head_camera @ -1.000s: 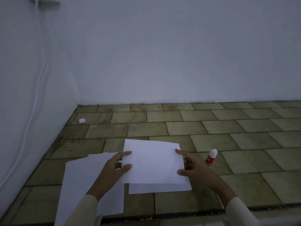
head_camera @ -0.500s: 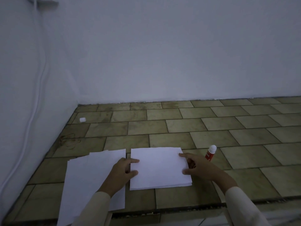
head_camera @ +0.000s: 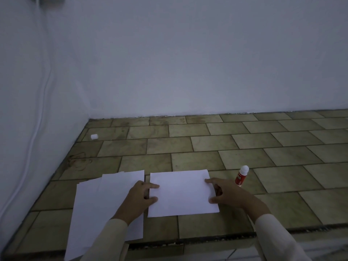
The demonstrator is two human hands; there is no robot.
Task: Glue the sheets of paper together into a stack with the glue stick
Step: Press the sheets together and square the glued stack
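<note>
Near the worktop front edge, left hand and right hand press spread thumb and forefinger on the stack side edges, seating the top sheet; next, probably: glue stick just right of it, then the loose sheets on its left.

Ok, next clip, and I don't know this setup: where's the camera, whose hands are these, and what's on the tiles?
No machine here: a person wears one camera on the head, looking down at their own hands. The left hand and right hand press fingertips on the side edges of a white paper stack lying on the tiled surface. Loose sheets lie to its left, a red glue stick stands at its right, untouched. Neither hand grips anything.
</note>
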